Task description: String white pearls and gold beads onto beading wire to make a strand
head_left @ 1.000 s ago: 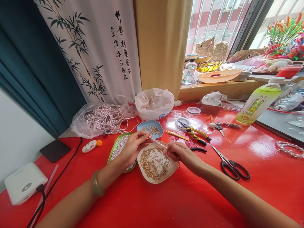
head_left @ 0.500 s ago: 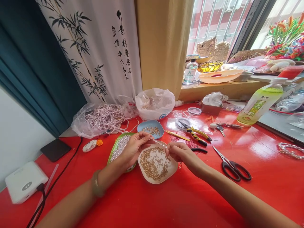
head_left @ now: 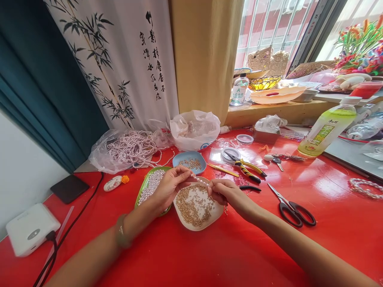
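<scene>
A short beaded strand is stretched between my two hands above a white dish of small gold beads. My left hand pinches its left end, over the edge of a green tray of pearl beads. At the dish's right rim, my right hand holds the other end with closed fingers. Just behind the hands sits a blue dish with some gold beads. A yellow tweezer-like tool lies to the right of it.
Yellow-black pliers and black-handled scissors lie to the right. A bottle of green drink stands behind them. Pearl strands and a white plastic bag are at the back. On the left are a white box and a black cable.
My right hand has shifted very slightly left. The strand still runs between both hands, and the view has moved a little.
</scene>
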### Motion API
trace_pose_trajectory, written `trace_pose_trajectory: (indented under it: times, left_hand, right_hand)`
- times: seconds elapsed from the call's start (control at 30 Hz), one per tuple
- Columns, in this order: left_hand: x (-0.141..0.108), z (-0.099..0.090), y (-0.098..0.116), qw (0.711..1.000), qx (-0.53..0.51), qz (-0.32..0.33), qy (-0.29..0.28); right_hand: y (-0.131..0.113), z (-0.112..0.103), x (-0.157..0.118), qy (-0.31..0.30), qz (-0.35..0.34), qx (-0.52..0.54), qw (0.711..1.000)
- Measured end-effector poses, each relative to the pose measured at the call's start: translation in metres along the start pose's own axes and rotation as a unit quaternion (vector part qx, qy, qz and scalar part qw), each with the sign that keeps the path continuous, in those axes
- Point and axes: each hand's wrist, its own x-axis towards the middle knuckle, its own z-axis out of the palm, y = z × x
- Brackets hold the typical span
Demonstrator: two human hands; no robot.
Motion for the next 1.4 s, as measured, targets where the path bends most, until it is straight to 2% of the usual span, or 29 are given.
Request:
trace_pose_trajectory:
  times: [0.57, 0.8, 1.03, 1.4]
  left_hand:
    - [-0.004, 0.005, -0.001, 0.999, 0.032, -0.011, -0.028]
    - [-0.008, 0.009, 0.001, 0.998, 0.050, -0.005, -0.035]
    - [-0.010, 0.010, 0.001, 0.997, 0.065, -0.004, -0.042]
    - [-0.011, 0.011, -0.002, 0.996, 0.073, -0.005, -0.047]
  right_hand:
    - [0.002, 0.001, 0.000, -0.008, -0.014, -0.012, 1.000]
    - [0.002, 0.001, -0.001, 0.015, -0.012, -0.028, 0.999]
    - [0.005, 0.002, 0.001, -0.011, -0.014, -0.027, 0.999]
    - [0.005, 0.002, 0.001, 0.013, -0.015, -0.087, 0.996]
